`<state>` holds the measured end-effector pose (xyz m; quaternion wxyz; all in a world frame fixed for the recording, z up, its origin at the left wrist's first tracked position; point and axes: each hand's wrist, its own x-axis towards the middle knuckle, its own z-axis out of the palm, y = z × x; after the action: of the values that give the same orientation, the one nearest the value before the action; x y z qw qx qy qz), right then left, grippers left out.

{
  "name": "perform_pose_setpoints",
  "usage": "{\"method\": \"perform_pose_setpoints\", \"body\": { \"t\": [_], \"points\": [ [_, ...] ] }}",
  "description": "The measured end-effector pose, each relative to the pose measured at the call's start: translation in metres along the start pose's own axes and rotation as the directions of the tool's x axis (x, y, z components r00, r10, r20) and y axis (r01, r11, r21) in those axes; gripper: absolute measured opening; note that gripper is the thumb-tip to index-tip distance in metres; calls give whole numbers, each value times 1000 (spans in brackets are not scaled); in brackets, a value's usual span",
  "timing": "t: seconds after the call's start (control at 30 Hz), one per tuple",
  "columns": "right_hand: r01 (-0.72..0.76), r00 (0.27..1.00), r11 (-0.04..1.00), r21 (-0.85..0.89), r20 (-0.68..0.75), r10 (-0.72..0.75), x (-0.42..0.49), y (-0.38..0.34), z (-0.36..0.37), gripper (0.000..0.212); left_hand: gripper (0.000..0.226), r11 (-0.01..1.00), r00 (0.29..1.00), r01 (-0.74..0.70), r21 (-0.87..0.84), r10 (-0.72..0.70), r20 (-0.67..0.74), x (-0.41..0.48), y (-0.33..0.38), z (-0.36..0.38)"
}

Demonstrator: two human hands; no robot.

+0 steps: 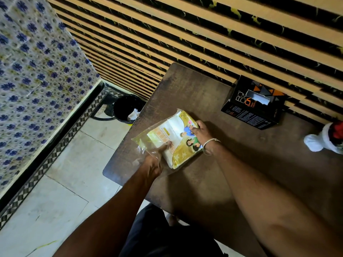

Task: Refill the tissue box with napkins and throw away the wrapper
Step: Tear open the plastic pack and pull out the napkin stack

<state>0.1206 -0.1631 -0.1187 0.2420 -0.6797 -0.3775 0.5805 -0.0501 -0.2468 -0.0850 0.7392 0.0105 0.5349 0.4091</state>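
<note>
A pack of white napkins in a yellow printed plastic wrapper [170,138] lies on the dark brown table [204,93] near its left edge. My left hand [154,162] reaches into the open clear end of the wrapper, fingers against the napkins. My right hand [201,129] grips the far printed end of the pack; a metal bangle is on that wrist. The black tissue box [254,104] with orange lettering stands at the back of the table against the wall, a bit of white tissue showing in its slot.
A black bin [126,108] with white paper inside stands on the tiled floor left of the table. A white and red object [326,140] sits at the table's right edge. A striped slatted wall runs behind the table.
</note>
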Motion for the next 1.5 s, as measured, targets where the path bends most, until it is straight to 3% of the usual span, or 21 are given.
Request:
{"method": "perform_pose_setpoints", "body": {
  "t": [0.17,0.37,0.53,0.63,0.73,0.83,0.93,1.07,1.17,1.33,1.5],
  "points": [
    [24,1000,999,-24,-15,-24,-4,4,-3,13,23,1000,1000,-18,23,18,-11,0,-5,-2],
    [13,1000,1000,-10,5,-13,-9,8,-7,19,62,986,994,-109,128,109,8,0,-7,-6],
    [29,999,998,-48,-44,-31,-13,12,-13,18,48,964,986,-156,217,166,-30,6,-4,-25],
    [43,997,994,-103,-65,-50,-13,17,-18,8,10,952,974,-195,237,216,-66,3,-4,-32],
    [54,993,991,-123,-100,-67,-13,17,-21,10,12,912,967,-215,350,248,-52,4,-2,-40],
    [5,999,999,-46,-47,-7,-22,10,-22,12,23,917,975,-219,332,223,29,5,-1,-44],
    [-65,994,990,-127,78,75,-33,4,-27,56,36,927,977,-212,309,198,75,-2,4,-38],
    [-60,983,919,-389,136,122,-31,7,-33,81,37,891,968,-251,379,240,77,-1,6,-44],
    [4,997,888,-460,72,33,-24,9,-35,67,29,867,963,-254,429,268,29,-1,11,-50],
    [-12,984,926,-376,-171,-57,-20,1,-38,32,32,902,951,-296,315,308,12,-11,35,-64],
    [-39,924,962,-269,-376,-67,-13,-8,-39,31,48,883,887,-451,134,459,-41,-21,69,-85]
  ]
}}
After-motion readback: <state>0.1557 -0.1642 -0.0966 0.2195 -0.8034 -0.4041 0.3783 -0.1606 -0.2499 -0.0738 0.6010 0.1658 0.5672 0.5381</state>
